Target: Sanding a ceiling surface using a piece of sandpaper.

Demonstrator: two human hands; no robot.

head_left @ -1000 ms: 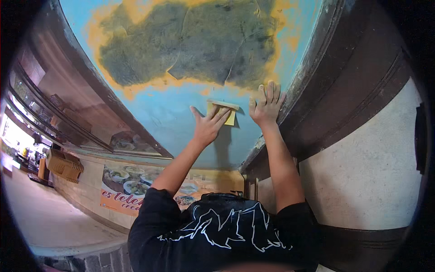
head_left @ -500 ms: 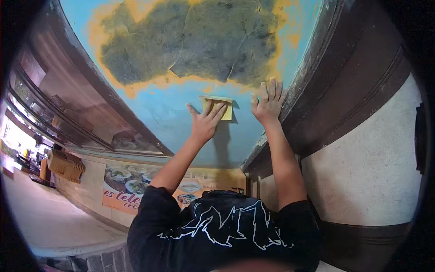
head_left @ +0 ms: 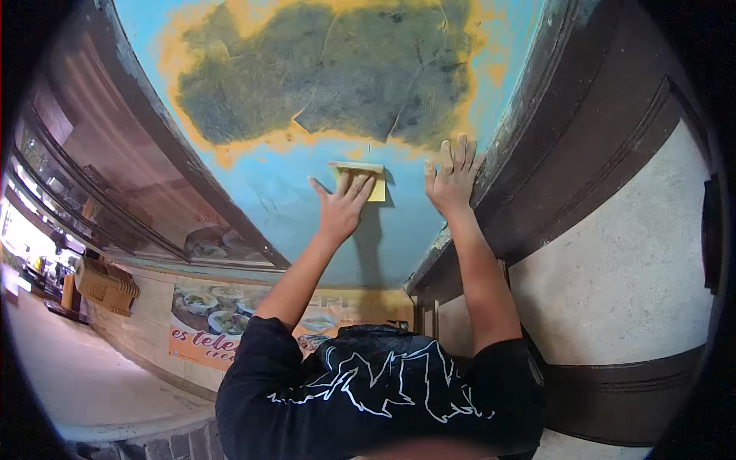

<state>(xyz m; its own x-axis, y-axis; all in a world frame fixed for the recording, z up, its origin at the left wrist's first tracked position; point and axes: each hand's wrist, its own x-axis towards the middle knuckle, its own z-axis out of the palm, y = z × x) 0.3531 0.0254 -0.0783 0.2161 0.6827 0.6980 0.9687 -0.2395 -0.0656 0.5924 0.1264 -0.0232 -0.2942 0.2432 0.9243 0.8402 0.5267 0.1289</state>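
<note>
My left hand [head_left: 341,205] presses a folded yellow sheet of sandpaper [head_left: 377,192] flat against a light blue panel [head_left: 307,245]. Its fingers lie over the sheet, partly beneath the raised upper fold, and the thumb sticks out to the left. Above the sheet spreads a large dark grey bare patch [head_left: 330,77], edged with orange and crossed by cracks. My right hand [head_left: 452,184] rests on the panel near its right edge, fingers stretched out and apart, holding nothing. The sandpaper's underside is hidden.
A dark wooden frame [head_left: 529,115] borders the panel on the right, beside a pale wall section [head_left: 613,253]. Glazed dark framing [head_left: 146,161] runs along the left. Below are a food banner [head_left: 207,314] and a brown slatted object [head_left: 107,285].
My left hand and the sandpaper have shifted slightly left along the panel. My right hand stays at about the same place. The whole view has turned a little.
</note>
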